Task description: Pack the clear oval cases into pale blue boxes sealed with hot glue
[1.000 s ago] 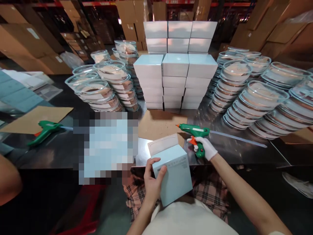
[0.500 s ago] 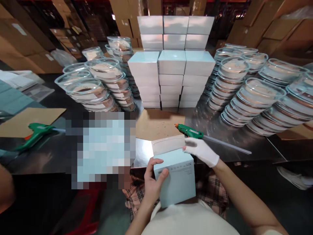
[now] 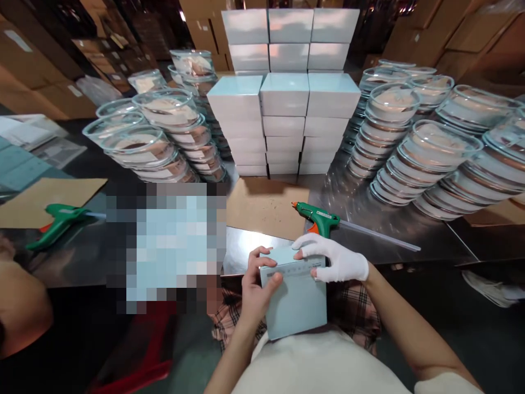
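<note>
A pale blue box [image 3: 297,298] rests against my body at the table's near edge. My bare left hand [image 3: 256,290] grips its left side, thumb on the front face. My right hand [image 3: 334,257], in a white glove, lies flat over the box's top flap, which is folded down. A green glue gun [image 3: 318,216] with a clear glue stick behind it sits on the metal table [image 3: 369,224] just beyond my right hand, untouched.
Blue boxes [image 3: 285,117] are stacked at the centre back. Leaning stacks of glass dishes stand at left [image 3: 164,137] and right [image 3: 426,158]. Brown cardboard [image 3: 266,208] lies under the gun's nozzle. A second green glue gun [image 3: 57,224] lies far left, beside another person's arm [image 3: 20,306].
My right hand let go of the glue gun, left it on the table and came onto the box. The open flap has been folded down shut under that hand.
</note>
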Tool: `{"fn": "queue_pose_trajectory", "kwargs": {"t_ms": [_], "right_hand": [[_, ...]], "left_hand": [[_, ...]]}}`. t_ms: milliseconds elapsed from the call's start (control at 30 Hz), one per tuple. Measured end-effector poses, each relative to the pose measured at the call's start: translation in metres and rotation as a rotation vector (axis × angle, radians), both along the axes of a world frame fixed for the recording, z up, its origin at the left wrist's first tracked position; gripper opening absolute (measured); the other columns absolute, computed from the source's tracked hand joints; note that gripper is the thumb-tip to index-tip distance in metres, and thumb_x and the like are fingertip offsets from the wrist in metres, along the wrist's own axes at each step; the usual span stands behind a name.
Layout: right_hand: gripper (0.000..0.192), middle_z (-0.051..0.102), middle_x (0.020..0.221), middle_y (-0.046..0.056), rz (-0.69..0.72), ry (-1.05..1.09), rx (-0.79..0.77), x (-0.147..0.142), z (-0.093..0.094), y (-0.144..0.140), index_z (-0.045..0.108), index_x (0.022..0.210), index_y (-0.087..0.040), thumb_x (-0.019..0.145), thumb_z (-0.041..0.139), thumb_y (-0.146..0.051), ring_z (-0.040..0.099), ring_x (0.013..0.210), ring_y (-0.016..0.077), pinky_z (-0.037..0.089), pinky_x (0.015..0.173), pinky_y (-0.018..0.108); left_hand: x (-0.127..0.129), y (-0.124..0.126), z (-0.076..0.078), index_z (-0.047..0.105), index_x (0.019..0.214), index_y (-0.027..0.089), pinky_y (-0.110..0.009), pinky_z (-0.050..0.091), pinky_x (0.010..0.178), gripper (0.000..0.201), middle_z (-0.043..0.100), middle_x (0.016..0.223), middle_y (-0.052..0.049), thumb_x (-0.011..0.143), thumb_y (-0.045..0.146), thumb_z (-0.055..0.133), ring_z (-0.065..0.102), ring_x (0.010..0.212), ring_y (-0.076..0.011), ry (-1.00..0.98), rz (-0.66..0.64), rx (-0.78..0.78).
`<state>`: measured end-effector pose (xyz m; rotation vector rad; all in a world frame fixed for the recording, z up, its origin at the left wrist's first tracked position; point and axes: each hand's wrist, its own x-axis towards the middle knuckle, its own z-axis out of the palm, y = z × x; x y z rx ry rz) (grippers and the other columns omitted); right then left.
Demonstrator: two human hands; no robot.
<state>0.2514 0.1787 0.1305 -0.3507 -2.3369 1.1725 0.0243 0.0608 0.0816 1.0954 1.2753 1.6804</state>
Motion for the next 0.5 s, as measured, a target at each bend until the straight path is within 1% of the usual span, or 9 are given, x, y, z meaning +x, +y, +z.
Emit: {"fn": "queue_pose_trajectory", "kwargs": {"t_ms": [67, 200, 267, 300, 367, 400, 433, 467, 500], "right_hand": [[0.037, 0.061, 0.135, 0.013, 0.024, -0.024, 0.056, -0.002, -0.001, 0.001, 0.069, 0.131, -0.024, 0.099, 0.066, -0.042, 0.059, 0.125, 0.0248, 0.047, 0.110, 0.045], [0.039, 0.060, 0.139, 0.013, 0.017, -0.022, 0.017, -0.001, -0.007, -0.002, 0.069, 0.133, -0.027, 0.099, 0.065, -0.046, 0.059, 0.130, 0.0259, 0.046, 0.113, 0.048], [0.041, 0.058, 0.144, 0.013, -0.068, 0.056, -0.030, -0.001, -0.010, -0.008, 0.067, 0.132, -0.028, 0.096, 0.070, -0.047, 0.057, 0.133, 0.0270, 0.045, 0.114, 0.050], [0.039, 0.057, 0.146, 0.013, -0.130, 0.111, -0.057, -0.002, -0.012, -0.013, 0.066, 0.129, -0.028, 0.095, 0.072, -0.047, 0.057, 0.135, 0.0274, 0.045, 0.114, 0.050], [0.026, 0.056, 0.146, 0.012, -0.260, 0.221, -0.120, -0.007, -0.017, -0.020, 0.067, 0.116, -0.029, 0.096, 0.072, -0.044, 0.059, 0.134, 0.0274, 0.046, 0.113, 0.051], [0.019, 0.056, 0.146, 0.011, -0.310, 0.260, -0.153, -0.010, -0.020, -0.023, 0.067, 0.109, -0.028, 0.098, 0.069, -0.043, 0.061, 0.132, 0.0270, 0.047, 0.112, 0.051], [0.016, 0.054, 0.147, 0.011, -0.346, 0.281, -0.190, -0.013, -0.023, -0.024, 0.066, 0.105, -0.028, 0.099, 0.067, -0.043, 0.061, 0.131, 0.0269, 0.047, 0.111, 0.051], [0.018, 0.051, 0.150, 0.011, -0.379, 0.301, -0.241, -0.016, -0.026, -0.025, 0.065, 0.105, -0.029, 0.098, 0.067, -0.045, 0.060, 0.133, 0.0275, 0.047, 0.112, 0.051], [0.027, 0.046, 0.155, 0.011, -0.408, 0.331, -0.307, -0.019, -0.030, -0.027, 0.064, 0.112, -0.031, 0.095, 0.071, -0.052, 0.057, 0.137, 0.0288, 0.046, 0.112, 0.052]], "left_hand": [[-0.002, 0.000, 0.000, 0.064, 0.085, 0.022, -0.037, 0.048, 0.098, 0.041, 0.060, 0.118, -0.009, 0.079, 0.058, 0.082, 0.061, 0.120, -0.0290, 0.056, -0.026, -0.013], [-0.005, -0.001, 0.002, 0.065, 0.084, 0.022, -0.038, 0.047, 0.098, 0.042, 0.060, 0.118, -0.010, 0.079, 0.062, 0.080, 0.060, 0.120, -0.0303, 0.076, -0.012, -0.038], [-0.005, -0.002, 0.004, 0.066, 0.084, 0.022, -0.038, 0.048, 0.097, 0.043, 0.060, 0.119, -0.010, 0.080, 0.063, 0.079, 0.061, 0.120, -0.0304, 0.055, 0.009, -0.054], [-0.004, -0.003, 0.005, 0.066, 0.085, 0.022, -0.038, 0.048, 0.097, 0.043, 0.061, 0.120, -0.010, 0.081, 0.063, 0.078, 0.061, 0.119, -0.0303, 0.044, 0.024, -0.059], [-0.003, -0.002, 0.005, 0.065, 0.084, 0.022, -0.038, 0.048, 0.097, 0.043, 0.062, 0.120, -0.010, 0.081, 0.063, 0.077, 0.062, 0.119, -0.0302, 0.026, 0.058, -0.062], [-0.002, -0.002, 0.005, 0.065, 0.083, 0.022, -0.038, 0.047, 0.098, 0.042, 0.063, 0.119, -0.010, 0.081, 0.063, 0.078, 0.062, 0.119, -0.0303, 0.018, 0.073, -0.064], [-0.001, -0.001, 0.004, 0.065, 0.083, 0.022, -0.038, 0.047, 0.098, 0.042, 0.063, 0.119, -0.010, 0.080, 0.062, 0.079, 0.062, 0.120, -0.0305, 0.007, 0.089, -0.067], [-0.001, 0.001, 0.004, 0.065, 0.082, 0.022, -0.038, 0.048, 0.098, 0.042, 0.063, 0.120, -0.009, 0.078, 0.061, 0.080, 0.062, 0.120, -0.0306, -0.016, 0.107, -0.072], [-0.001, 0.003, 0.003, 0.064, 0.083, 0.022, -0.037, 0.048, 0.098, 0.043, 0.063, 0.121, -0.009, 0.077, 0.061, 0.082, 0.062, 0.121, -0.0303, -0.061, 0.137, -0.080]]}}
